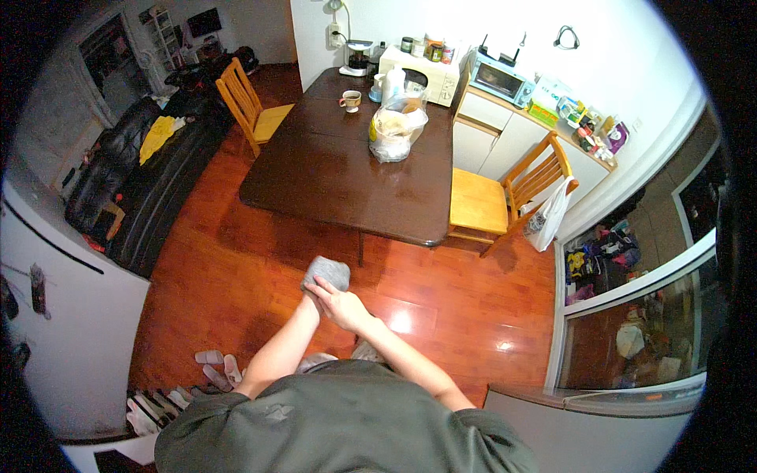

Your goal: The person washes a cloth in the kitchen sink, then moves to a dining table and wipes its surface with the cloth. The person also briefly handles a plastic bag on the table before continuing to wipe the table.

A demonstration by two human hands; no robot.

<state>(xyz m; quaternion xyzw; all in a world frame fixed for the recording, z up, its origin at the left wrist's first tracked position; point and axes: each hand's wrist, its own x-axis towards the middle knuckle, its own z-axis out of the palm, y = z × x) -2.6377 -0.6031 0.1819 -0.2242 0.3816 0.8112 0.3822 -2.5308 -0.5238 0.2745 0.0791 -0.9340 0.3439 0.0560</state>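
Observation:
A soft grey cloth (329, 273), bunched into a rounded pad, is held out in front of my body above the floor. My left hand (314, 300) is beneath it and supports it; most of that hand, with its fingers, is hidden by the cloth and by the other hand. Across the cloth's near edge lie the fingers of my right hand (342, 306), gripping it close to the left wrist. Beyond both hands is the near edge of a dark wooden table (349, 195).
A plastic bag (393, 133) with contents and a cup (350, 101) stand on the table. Wooden chairs (479, 201) (254, 109) flank it. Slippers (216, 366) lie on the floor at lower left. A black leather sofa (171, 189) is at left, a glass sliding door (633, 331) at right.

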